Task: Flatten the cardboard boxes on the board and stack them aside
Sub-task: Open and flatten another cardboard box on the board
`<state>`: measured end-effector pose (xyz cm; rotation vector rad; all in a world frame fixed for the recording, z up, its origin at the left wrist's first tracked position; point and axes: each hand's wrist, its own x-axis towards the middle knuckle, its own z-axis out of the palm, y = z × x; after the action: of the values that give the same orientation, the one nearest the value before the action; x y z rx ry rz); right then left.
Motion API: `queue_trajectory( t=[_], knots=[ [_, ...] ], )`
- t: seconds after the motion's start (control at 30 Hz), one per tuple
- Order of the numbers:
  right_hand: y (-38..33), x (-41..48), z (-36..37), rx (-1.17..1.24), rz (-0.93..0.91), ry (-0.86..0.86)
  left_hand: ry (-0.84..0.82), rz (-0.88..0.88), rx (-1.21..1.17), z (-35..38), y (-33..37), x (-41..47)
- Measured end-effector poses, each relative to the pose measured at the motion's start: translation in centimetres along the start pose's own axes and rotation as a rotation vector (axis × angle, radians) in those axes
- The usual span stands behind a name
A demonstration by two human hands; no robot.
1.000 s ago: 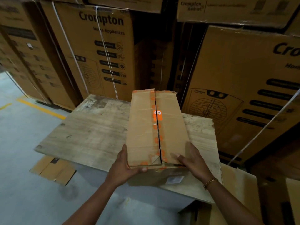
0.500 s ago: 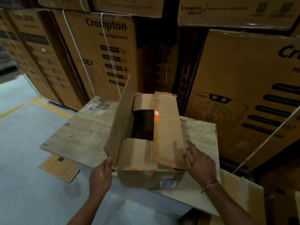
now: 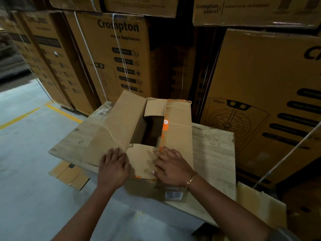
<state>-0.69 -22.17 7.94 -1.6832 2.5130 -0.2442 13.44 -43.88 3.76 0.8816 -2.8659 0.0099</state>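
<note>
My left hand (image 3: 113,166) lies spread, palm down, on the long flap folded out to the left of the box (image 3: 177,129); it grips nothing. My right hand (image 3: 171,166) rests open across the near short flap and the edge of the right flap, fingers loose, pressing rather than pinching. The box stands on the bench (image 3: 213,150), its top half open, its walls still square. I judge the flattening barely begun: flaps need opening and the body collapsing. Left of the box, on the floor, lies flat cardboard (image 3: 69,174), possibly the stack.
</note>
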Motion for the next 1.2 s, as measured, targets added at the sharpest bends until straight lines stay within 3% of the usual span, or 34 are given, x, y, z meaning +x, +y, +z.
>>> queue_trajectory(
  t=[0.1,0.27,0.33,0.47,0.53,0.6,0.67,0.77,0.9,1.03,1.1,1.2],
  knots=[
    [-0.7,1.0,-2.3,-0.110,0.019,-0.002,-0.097,-0.061,-0.033,0.3,1.5,1.0],
    [0.9,-3.2,-8.7,-0.080,0.309,0.315,-0.098,-0.047,0.041,0.2,1.5,2.3],
    [3.7,-5.5,-10.3,-0.106,0.507,0.293,-0.104,-0.040,0.044,-0.1,1.3,3.0],
    [8.2,-8.0,-8.4,-0.179,0.834,0.061,-0.067,-0.020,-0.001,-1.1,0.8,4.8],
    [9.2,-7.9,-5.4,-0.074,0.885,-0.018,-0.080,-0.012,0.009,-1.4,0.9,5.7],
    [9.4,-7.1,-2.6,0.179,0.929,-0.023,-0.137,0.002,-0.007,-1.7,1.2,6.4],
    [9.0,-6.0,-0.7,0.411,0.943,-0.054,-0.254,0.012,-0.065,-1.3,1.7,6.9],
    [8.0,-4.3,1.5,0.567,0.946,-0.128,-0.372,0.021,-0.100,-1.2,2.1,7.4],
    [7.8,-3.0,3.3,0.661,1.065,-0.118,-0.485,-0.044,-0.341,-3.1,1.5,9.1],
    [9.0,-3.4,4.6,0.786,1.105,-0.055,-0.522,-0.263,-0.882,-5.5,0.1,10.7],
    [9.7,-3.8,5.3,0.773,1.113,-0.056,-0.623,-0.331,-1.062,-6.2,-0.6,10.7],
    [10.2,-4.1,5.3,0.697,1.095,-0.052,-0.752,-0.249,-1.152,-6.7,-1.8,9.4]
  ],
)
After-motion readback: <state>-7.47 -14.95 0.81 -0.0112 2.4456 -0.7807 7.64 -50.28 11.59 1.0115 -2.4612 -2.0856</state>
